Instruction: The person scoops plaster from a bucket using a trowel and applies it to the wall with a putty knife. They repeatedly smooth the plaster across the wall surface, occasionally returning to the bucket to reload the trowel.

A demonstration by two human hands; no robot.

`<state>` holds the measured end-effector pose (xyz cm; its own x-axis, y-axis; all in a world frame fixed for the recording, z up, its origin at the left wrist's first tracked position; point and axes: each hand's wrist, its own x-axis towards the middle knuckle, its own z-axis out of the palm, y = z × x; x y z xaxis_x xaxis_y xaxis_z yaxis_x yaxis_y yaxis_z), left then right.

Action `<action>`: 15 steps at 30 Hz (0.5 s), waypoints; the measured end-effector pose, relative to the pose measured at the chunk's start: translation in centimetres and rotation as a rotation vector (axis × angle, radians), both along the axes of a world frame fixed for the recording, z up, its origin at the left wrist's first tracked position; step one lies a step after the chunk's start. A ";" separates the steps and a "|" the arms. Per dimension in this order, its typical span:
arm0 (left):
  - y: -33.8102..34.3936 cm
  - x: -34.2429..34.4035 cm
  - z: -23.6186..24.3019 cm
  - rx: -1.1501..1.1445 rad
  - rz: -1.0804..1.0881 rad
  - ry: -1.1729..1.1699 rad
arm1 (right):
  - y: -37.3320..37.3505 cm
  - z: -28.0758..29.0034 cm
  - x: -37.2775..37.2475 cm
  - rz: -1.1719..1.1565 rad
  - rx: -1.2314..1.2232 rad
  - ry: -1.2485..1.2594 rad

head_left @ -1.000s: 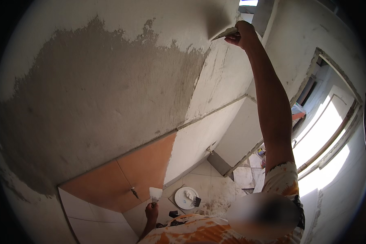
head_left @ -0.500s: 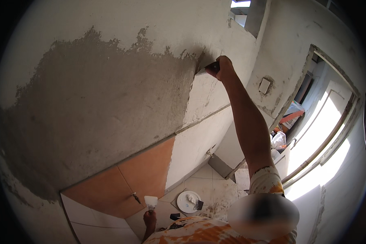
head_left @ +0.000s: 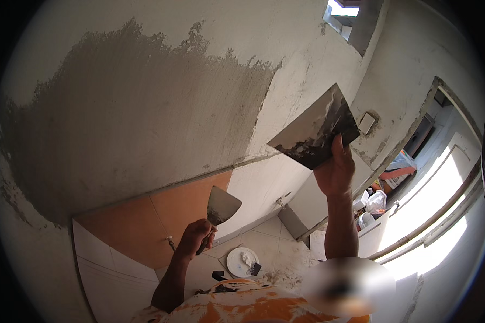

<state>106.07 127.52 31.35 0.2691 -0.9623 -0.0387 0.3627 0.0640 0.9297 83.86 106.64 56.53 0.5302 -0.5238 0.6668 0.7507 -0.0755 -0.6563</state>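
Observation:
A square metal plastering blade (head_left: 307,137), smeared with pale and dark residue, is held out at centre right in my right hand (head_left: 334,172), its face toward the camera. Lower and to the left, my left hand (head_left: 198,238) is closed round the handle of a wide scraper (head_left: 224,204), blade upward, a short way from the square blade. Behind both is the plastered wall (head_left: 145,107), with a large darker grey patch and paler areas around it. Orange tiles (head_left: 113,220) run along its lower part.
On the tiled floor (head_left: 275,245) are a white round dish (head_left: 237,255) with white paste and a small scraper, plus dark objects. Taps (head_left: 279,201) stick out from the low walls. At right, a sunlit doorway (head_left: 447,183) has bags (head_left: 376,202) and buckets beside it. A small window (head_left: 344,9) is up high.
My right hand has come down from high on the wall, turning its blade toward the camera. My left hand has risen from near the bottom edge with its scraper.

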 end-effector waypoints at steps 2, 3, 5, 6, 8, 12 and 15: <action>-2.1 0.2 5.2 -0.032 -0.085 -0.101 | 1.3 -6.1 -1.8 0.018 -0.166 -0.063; -2.7 0.2 6.8 0.016 -0.071 -0.193 | 2.2 -5.9 -1.7 -0.047 -0.419 0.052; -2.8 -0.1 9.8 -0.037 -0.115 -0.283 | 3.7 -5.2 -1.7 -0.184 -0.903 0.225; -2.4 -0.5 10.8 -0.061 -0.140 -0.331 | 4.1 -4.8 -1.5 -0.236 -1.133 0.284; -1.7 -1.2 11.5 -0.013 -0.054 -0.383 | 4.6 -4.6 -1.3 -0.306 -1.309 0.320; -0.8 -1.5 9.5 -0.062 -0.066 -0.300 | 2.0 -5.6 -1.9 -0.464 -1.374 0.488; 0.0 -2.3 8.0 -0.186 -0.011 -0.160 | -2.5 -7.5 -3.7 -0.551 -1.355 0.690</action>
<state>103.78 127.53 39.35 0.2471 -0.9519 0.1812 0.2135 0.2359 0.9480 80.20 104.17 49.04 0.8659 0.0029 0.5003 0.0436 -0.9966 -0.0698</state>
